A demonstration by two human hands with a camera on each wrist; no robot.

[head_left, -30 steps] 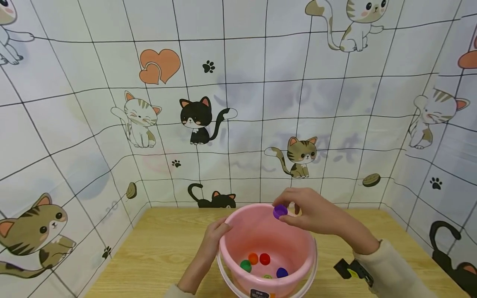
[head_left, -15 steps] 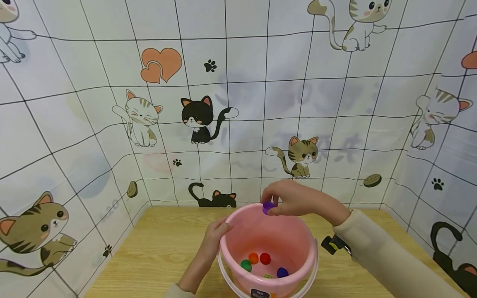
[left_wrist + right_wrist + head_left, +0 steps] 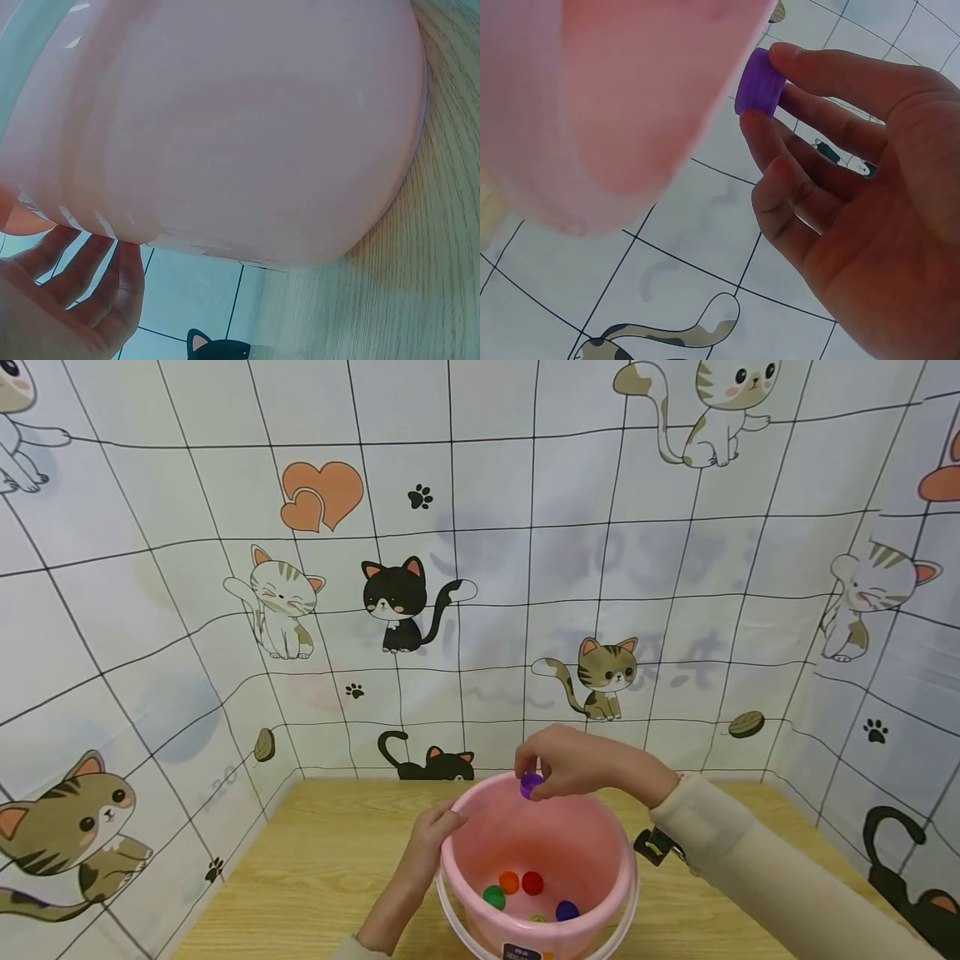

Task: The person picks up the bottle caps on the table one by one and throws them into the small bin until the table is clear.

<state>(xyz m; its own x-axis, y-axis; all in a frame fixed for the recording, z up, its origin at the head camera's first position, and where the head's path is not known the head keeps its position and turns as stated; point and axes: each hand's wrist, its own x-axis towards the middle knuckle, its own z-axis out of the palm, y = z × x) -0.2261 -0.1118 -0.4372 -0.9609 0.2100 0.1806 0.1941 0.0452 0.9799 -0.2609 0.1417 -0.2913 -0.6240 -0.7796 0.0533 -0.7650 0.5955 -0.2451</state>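
A pink bucket (image 3: pixel 543 831) stands on the table, with its white handle (image 3: pixel 459 920) hanging down at the front. My left hand (image 3: pixel 432 839) grips its left rim, thumb over the edge; in the left wrist view several fingers (image 3: pixel 124 289) press the outer wall. Over the far rim, my right hand (image 3: pixel 581 762) pinches a small purple bottle cap (image 3: pixel 760 82) between thumb and fingertips. On the bucket floor lie small round pieces: orange (image 3: pixel 509 882), red (image 3: pixel 532 883), green (image 3: pixel 494 897), blue (image 3: pixel 567 911) and a partly hidden yellow-green one (image 3: pixel 537 917).
The light wooden table (image 3: pixel 337 835) meets a wall covering (image 3: pixel 495 552) with a grid and printed cats at the back and both sides. A black device (image 3: pixel 654 846) is strapped at the right sleeve (image 3: pixel 720 827).
My right hand has moved left along the far rim with the purple bottle cap, from the right part toward the middle. The left hand and the bucket have stayed put.
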